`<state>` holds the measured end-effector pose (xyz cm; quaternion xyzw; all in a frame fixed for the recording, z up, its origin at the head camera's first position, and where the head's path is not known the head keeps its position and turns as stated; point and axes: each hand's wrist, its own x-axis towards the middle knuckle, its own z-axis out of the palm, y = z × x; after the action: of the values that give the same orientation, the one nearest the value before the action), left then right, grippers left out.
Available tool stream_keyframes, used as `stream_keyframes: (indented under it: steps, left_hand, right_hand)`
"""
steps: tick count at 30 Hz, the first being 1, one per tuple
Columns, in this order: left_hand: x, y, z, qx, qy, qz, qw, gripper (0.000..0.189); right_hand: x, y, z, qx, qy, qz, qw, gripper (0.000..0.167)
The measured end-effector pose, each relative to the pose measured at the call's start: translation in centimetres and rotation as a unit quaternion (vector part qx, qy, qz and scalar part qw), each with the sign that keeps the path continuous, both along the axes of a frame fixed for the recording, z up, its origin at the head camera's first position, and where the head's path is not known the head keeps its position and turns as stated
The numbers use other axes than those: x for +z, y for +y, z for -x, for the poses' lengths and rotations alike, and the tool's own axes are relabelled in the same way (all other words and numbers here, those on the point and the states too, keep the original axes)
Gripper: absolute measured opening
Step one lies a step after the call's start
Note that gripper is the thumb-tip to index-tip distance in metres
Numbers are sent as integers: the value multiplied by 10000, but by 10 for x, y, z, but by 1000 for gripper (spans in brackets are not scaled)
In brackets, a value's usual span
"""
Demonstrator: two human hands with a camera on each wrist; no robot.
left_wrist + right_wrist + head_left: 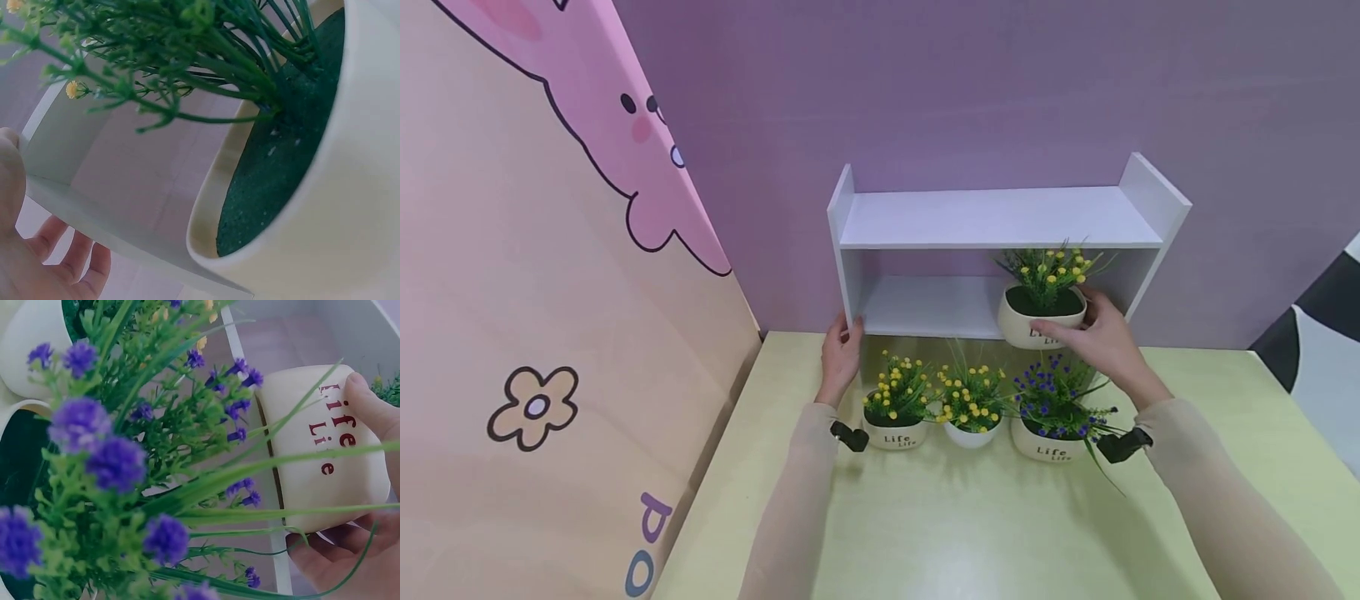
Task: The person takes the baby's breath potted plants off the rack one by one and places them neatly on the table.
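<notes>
A white two-tier shelf (1000, 218) stands against the purple wall. My left hand (840, 357) grips its left side panel near the lower board, thumb on one side and fingers on the other. My right hand (1105, 337) holds a cream flowerpot (1030, 332) with yellow flowers at the front edge of the lower board. In the right wrist view, the thumb lies on the lettered face of this pot (315, 450), with fingers beneath it. In front of the shelf stand a cream pot with yellow flowers (895, 435), a white pot with yellow flowers (972, 435) and a cream pot with purple flowers (1048, 448).
The pale table (955, 533) reaches back to the purple wall (985, 92). On the left rises a pink wall panel (490, 292) with cartoon drawings. Something black and white (1326, 333) is at the right edge.
</notes>
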<state>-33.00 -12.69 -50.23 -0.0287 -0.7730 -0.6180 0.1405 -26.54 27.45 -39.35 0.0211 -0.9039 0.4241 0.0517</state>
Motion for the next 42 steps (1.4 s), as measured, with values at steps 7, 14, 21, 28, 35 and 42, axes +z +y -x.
stream_keyframes:
  steps: [7, 14, 21, 28, 35, 42]
  left_hand:
    - [2, -2, -1, -62, 73, 53, 9999, 57]
    - [6, -4, -3, -1, 29, 337, 9994, 56]
    - [10, -3, -4, 364, -61, 484, 9981, 57]
    - [20, 2, -1, 441, -115, 622, 9970, 55]
    - [16, -1, 2, 413, -35, 752, 9963, 50]
    - [14, -2, 3, 317, 5, 699, 9971, 51]
  right_hand:
    - [5, 1, -13, 89, 114, 69, 9999, 110]
    - [8, 8, -24, 63, 165, -13, 9998, 106]
    - [13, 11, -31, 115, 111, 219, 9996, 107]
    - [16, 13, -38, 103, 34, 371, 9993, 108]
    - [18, 14, -45, 80, 65, 344, 9994, 105]
    - [20, 20, -50, 2, 36, 275, 9996, 101]
